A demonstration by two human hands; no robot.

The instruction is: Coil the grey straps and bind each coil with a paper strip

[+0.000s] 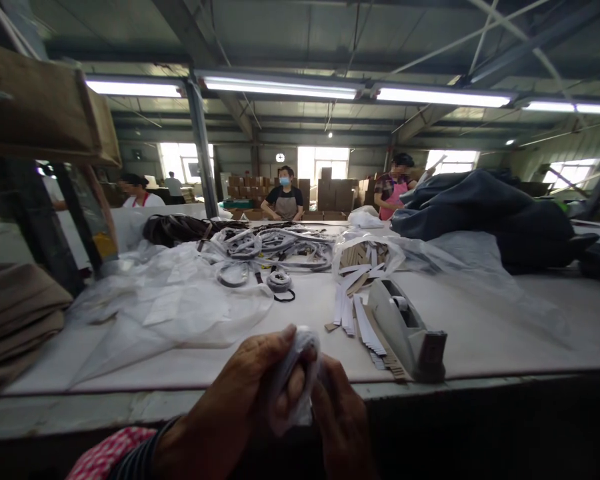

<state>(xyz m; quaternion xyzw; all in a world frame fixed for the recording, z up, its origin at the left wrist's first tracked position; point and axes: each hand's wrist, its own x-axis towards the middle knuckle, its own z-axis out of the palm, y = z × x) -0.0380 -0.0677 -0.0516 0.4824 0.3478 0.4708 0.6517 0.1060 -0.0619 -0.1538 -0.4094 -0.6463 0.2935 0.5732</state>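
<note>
Near the front edge of the white worktable (480,327), my left hand (240,393) and my right hand (343,420) are both closed around a small crumpled piece of clear plastic film (300,373). The film bunches up between my fingers, so its shape stays unclear. Just right of my hands stands a grey tape dispenser (405,327), and beside it lies a fanned row of white and brown paper strips (360,320).
Clear plastic bags (165,307) spread across the left of the table. Coiled grey straps (280,247) lie at the middle back, dark garments (485,207) at the right, folded brown fabric (15,313) at the far left. Three people work behind the table.
</note>
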